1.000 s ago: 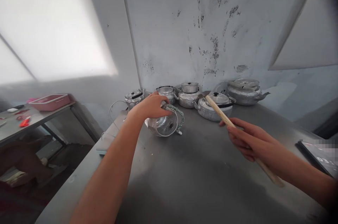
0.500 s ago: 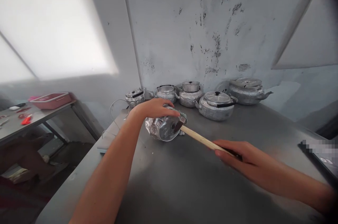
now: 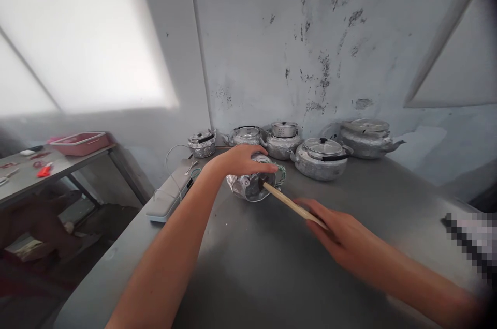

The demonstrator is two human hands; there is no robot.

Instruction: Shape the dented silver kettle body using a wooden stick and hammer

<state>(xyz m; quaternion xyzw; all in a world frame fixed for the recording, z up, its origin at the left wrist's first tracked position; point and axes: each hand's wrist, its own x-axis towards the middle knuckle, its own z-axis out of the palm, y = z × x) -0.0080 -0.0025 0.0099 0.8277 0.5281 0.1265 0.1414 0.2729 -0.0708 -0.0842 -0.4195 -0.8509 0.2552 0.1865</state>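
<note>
Left hand [image 3: 248, 160] half-curled over the top of a silver kettle [image 3: 241, 187], holding it tipped on its side toward the far middle of the table [image 3: 272, 267], mouth facing near and right. Right hand [image 3: 328, 228] closed round the wooden handle of a hammer [image 3: 287, 201], its dark head at the kettle's mouth, contact with the metal not discernible. Beyond, a row of other kettles [image 3: 322, 163] along the wall; to the left, a grey case [image 3: 165, 202] with a white cord [image 3: 167, 158].
</note>
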